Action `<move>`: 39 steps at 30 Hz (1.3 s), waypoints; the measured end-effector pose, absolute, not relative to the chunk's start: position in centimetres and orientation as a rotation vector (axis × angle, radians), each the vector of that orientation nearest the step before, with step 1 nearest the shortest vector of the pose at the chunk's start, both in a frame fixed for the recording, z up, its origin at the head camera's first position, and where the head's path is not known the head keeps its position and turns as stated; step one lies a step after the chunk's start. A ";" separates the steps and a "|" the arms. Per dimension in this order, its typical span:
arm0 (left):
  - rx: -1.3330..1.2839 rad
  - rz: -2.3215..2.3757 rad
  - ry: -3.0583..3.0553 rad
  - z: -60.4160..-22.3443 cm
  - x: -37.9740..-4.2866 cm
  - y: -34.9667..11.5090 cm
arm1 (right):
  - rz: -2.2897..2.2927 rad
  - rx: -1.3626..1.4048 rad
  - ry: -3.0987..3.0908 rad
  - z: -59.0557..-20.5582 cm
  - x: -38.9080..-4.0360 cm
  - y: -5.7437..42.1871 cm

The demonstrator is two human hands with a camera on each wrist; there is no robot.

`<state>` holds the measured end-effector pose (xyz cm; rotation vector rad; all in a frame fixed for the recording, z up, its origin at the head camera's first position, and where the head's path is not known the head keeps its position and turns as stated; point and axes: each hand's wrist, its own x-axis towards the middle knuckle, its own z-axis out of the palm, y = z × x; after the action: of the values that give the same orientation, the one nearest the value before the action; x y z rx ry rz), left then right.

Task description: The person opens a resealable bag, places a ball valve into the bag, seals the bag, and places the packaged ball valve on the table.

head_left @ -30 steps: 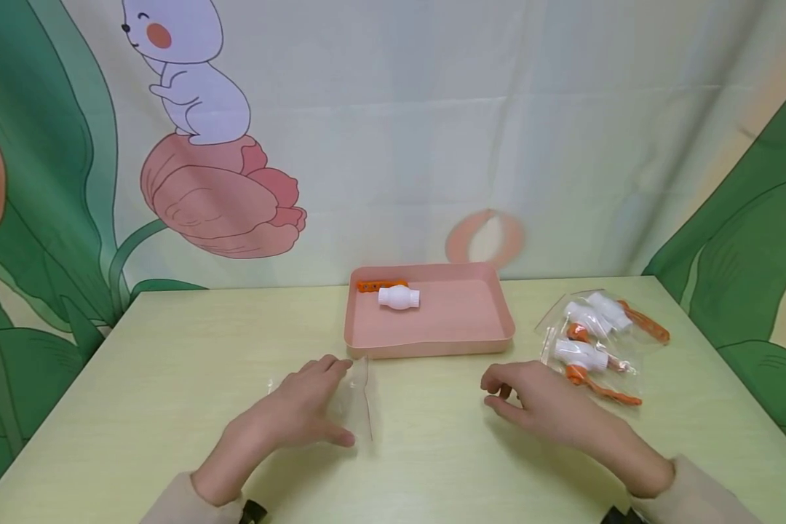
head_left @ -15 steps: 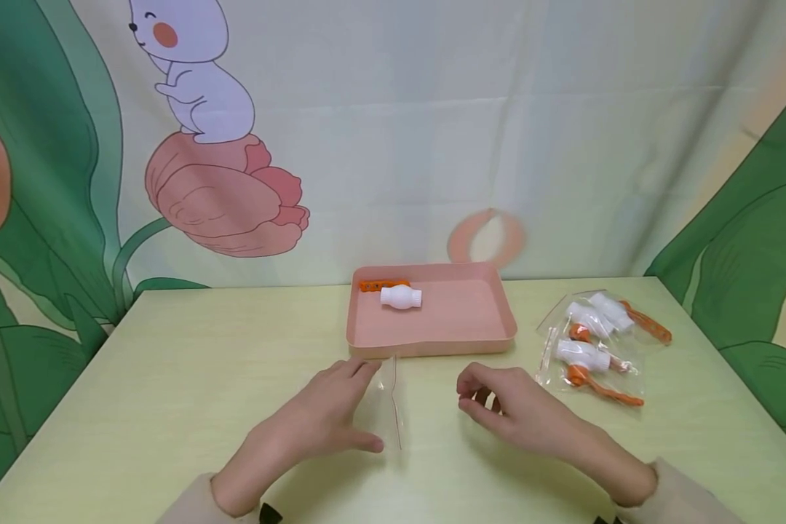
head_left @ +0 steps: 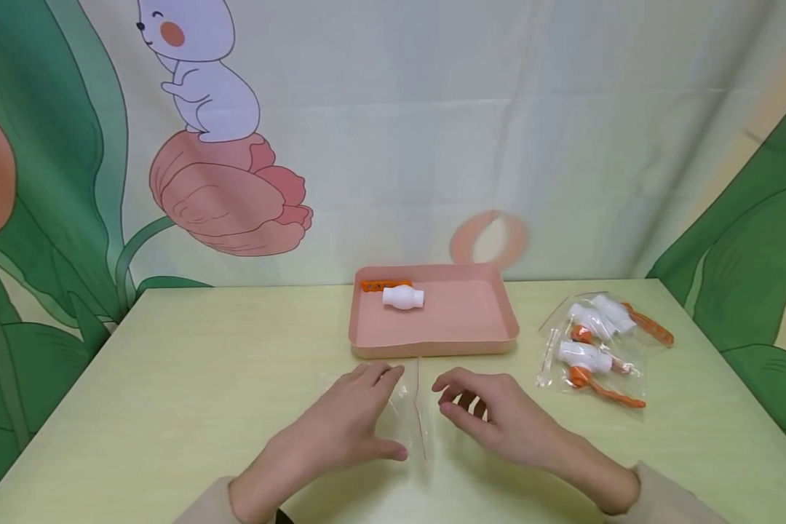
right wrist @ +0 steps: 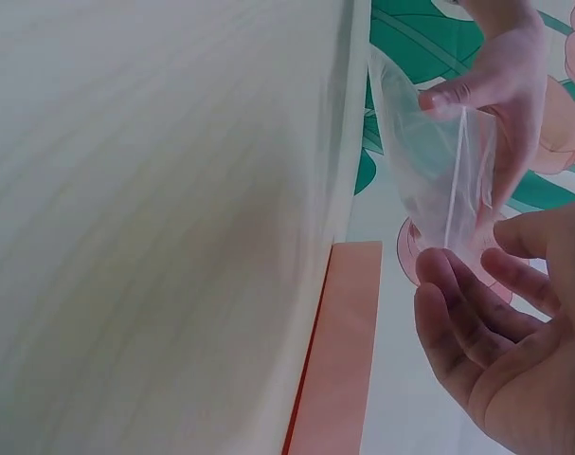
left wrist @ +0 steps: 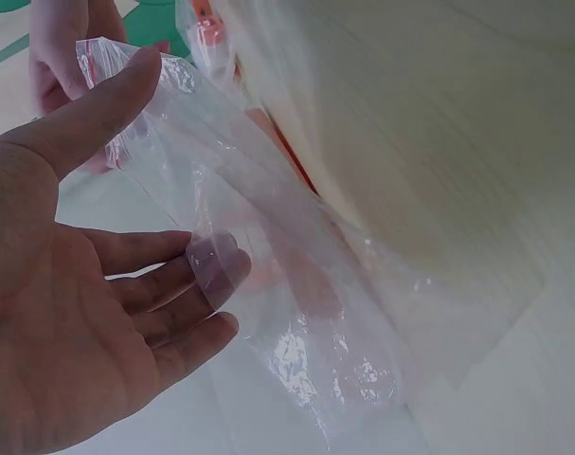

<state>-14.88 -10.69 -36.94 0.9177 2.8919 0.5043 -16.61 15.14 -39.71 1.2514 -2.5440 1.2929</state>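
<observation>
My left hand (head_left: 343, 422) is over a clear zip-lock bag (head_left: 411, 418), thumb and fingers spread apart. In the left wrist view the bag (left wrist: 268, 256) lies along that hand (left wrist: 88, 313), with a fingertip showing through the film and the thumb overlapping the zip end. My right hand (head_left: 498, 411) has its fingers loosely bent just right of the bag's zip edge, with nothing between them. In the right wrist view the zip end of the bag (right wrist: 439, 171) hangs close by the fingertips of my right hand (right wrist: 514, 332).
Behind the hands, a pink tray (head_left: 461, 313) holds a white ball valve body (head_left: 403, 297) and an orange handle (head_left: 385, 286). To the right lie clear bags with white valves (head_left: 586, 356) and orange handles (head_left: 648, 324). A printed curtain (head_left: 380, 145) hangs behind the table (head_left: 203, 349).
My left hand has moved right together with the bag. The right hand has moved left, so the two hands are now close, either side of the zip edge.
</observation>
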 end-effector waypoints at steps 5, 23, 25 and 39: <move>0.923 0.495 2.904 -36.9 -14.7 -10.1 | 1.317 1.216 -2.541 -39.6 -16.5 14.7; 0.995 0.464 2.965 -36.8 -14.4 -9.0 | 1.402 1.072 -2.749 -39.4 -16.2 13.9; 1.003 0.460 2.967 -36.8 -14.3 -8.9 | 1.408 1.075 -2.768 -39.4 -16.3 13.9; 1.002 0.490 2.957 -37.3 -14.2 -9.1 | 1.453 1.020 -2.793 -40.2 -16.4 14.5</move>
<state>-14.25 -9.11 -37.25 1.0021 2.9569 0.4897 -16.37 14.54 -40.18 1.0200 -2.7932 1.4531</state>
